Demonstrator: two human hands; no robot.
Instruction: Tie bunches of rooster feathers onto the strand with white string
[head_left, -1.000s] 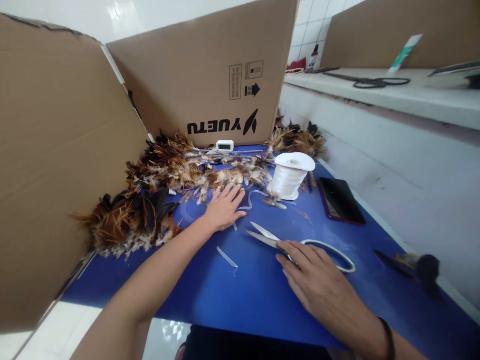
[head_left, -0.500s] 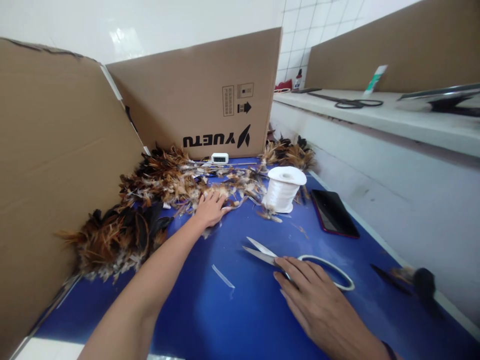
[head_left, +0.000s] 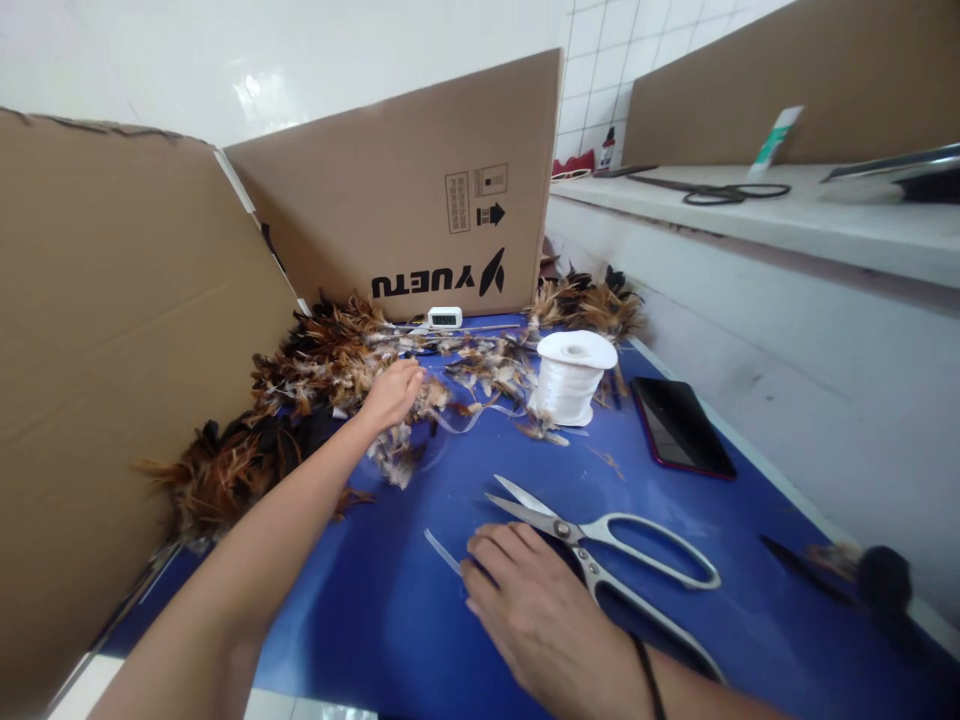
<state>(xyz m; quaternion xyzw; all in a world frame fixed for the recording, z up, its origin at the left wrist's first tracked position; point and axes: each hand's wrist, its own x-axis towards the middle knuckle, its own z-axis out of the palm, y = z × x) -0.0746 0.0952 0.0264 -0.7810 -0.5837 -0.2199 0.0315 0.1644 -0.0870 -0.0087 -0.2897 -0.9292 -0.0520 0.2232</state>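
Head view, blue tabletop, cardboard panel, tiled wall, left hand and right hand curled, grips unclear

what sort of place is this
Probably a small craft workspace: brown and black feathers lie heaped on a blue tabletop, along with a white ribbon spool and a pair of metal scissors with parted blades.

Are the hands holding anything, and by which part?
Can't tell: the left hand curls at feathers, the right hand is at one end of the pale strip; both grips are hidden.
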